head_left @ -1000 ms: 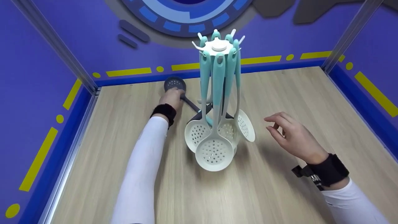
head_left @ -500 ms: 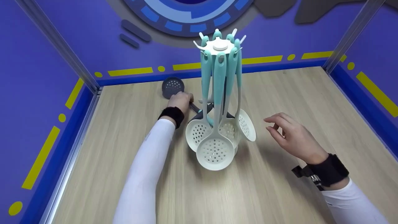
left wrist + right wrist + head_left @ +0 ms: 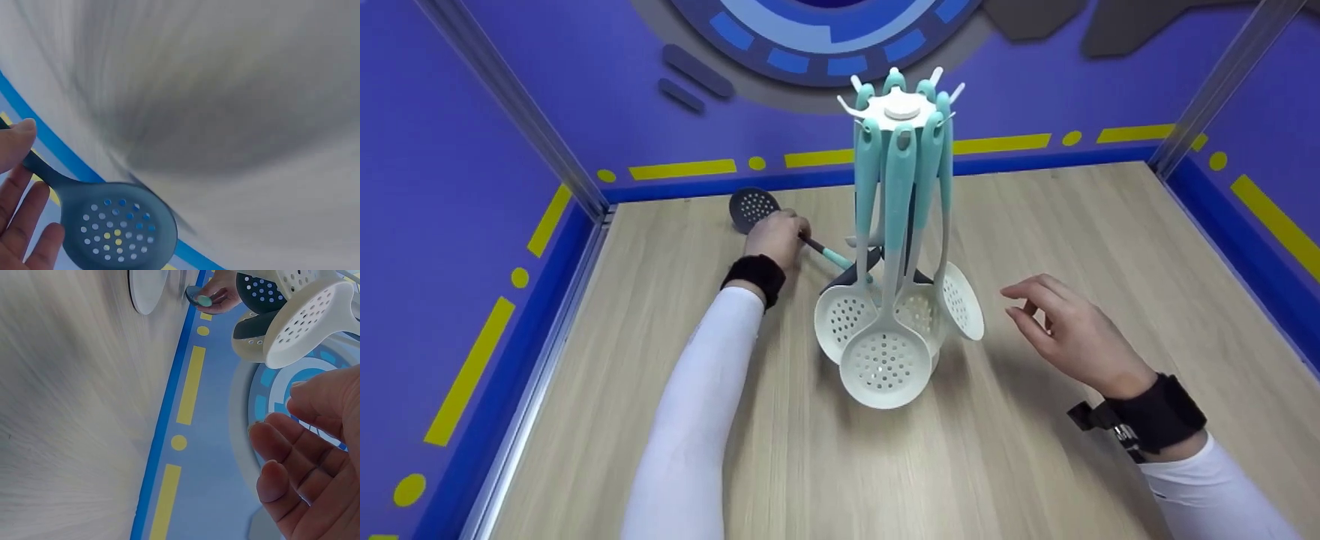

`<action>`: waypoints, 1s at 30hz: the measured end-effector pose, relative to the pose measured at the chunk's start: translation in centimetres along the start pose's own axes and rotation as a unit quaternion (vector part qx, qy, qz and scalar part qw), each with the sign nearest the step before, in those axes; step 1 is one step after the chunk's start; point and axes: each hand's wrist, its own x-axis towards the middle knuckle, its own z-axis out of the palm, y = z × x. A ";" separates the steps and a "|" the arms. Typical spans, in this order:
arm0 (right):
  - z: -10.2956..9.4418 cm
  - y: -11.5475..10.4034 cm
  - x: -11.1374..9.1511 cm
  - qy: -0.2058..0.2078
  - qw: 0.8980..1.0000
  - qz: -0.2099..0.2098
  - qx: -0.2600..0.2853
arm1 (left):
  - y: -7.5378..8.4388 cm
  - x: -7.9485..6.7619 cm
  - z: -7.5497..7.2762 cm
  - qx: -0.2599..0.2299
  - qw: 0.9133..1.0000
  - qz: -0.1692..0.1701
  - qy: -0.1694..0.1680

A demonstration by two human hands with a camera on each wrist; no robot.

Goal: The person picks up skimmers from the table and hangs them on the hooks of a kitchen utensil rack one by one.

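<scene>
My left hand [image 3: 774, 238] holds a dark grey skimmer [image 3: 751, 208] near its neck, at the back left of the table. In the left wrist view the thumb lies on one side of the neck of this skimmer [image 3: 118, 225], with the fingers on the other. Its teal handle [image 3: 837, 258] points toward a white utensil rack [image 3: 901, 109], hung with several teal-handled utensils. Pale skimmers face me, the front skimmer [image 3: 885, 371] lowest in the head view. My right hand [image 3: 1069, 330], fingers loosely bent around nothing, hovers to the right of the rack.
Behind the wooden table [image 3: 1080, 217] stands a blue patterned wall [image 3: 780, 127], with more panels left and right. Dark utensil heads [image 3: 260, 293] hang among the pale ones on the rack. The rack stands between my two hands.
The left hand first slid right along the skimmer, then drew back left with it. The skimmer's head shifted left and more of its teal handle shows. The right hand stayed in place.
</scene>
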 end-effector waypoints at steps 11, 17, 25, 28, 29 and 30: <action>0.0 -0.2 -0.1 0.011 1.000 -0.005 0.002 | -3.2 -1.1 -1.4 -0.048 0.995 -0.022 0.083; 0.0 -0.2 -0.2 0.014 1.000 -0.009 0.000 | -3.8 -1.6 -2.1 -0.049 0.993 -0.020 0.105; 0.0 -0.1 -0.1 0.014 1.000 -0.014 0.004 | -4.8 -2.1 -3.0 -0.068 0.989 -0.033 0.123; 0.0 -0.1 -0.1 0.012 1.000 -0.013 0.004 | -4.9 -2.2 -3.5 -0.090 0.986 -0.035 0.134; 0.0 -0.1 -0.1 0.012 1.000 -0.013 0.003 | -4.9 -2.3 -3.6 -0.100 0.984 -0.037 0.139; -0.1 -0.1 -0.1 0.012 1.000 -0.013 0.003 | -4.9 -2.4 -3.8 -0.112 0.982 -0.042 0.145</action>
